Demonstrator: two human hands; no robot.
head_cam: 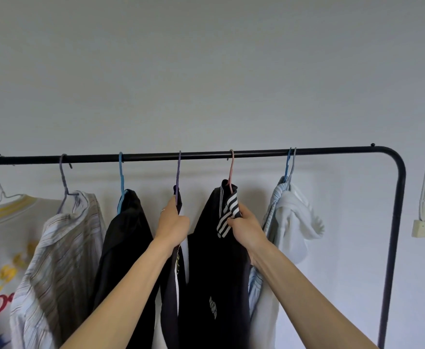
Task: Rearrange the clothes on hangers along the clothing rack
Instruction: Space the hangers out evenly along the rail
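Head view: left hand (172, 222) clamped on dark garment (178, 285) under purple hanger (178, 172); right hand (244, 226) clamped on striped-collar black jacket (211, 273) under pink hanger (231, 170); both hang mid-rail on rack (256, 154); risk: tugging cloth slips garments off hangers or unhooks hooks.

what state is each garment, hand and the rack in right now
rack rail: level, holding all hangers
cream tee: hanging, untouched
striped shirt: hanging, untouched
black jacket: hanging, untouched
left hand: gripping dark garment on purple hanger
right hand: gripping black top at its striped collar
white hoodie: hanging, untouched
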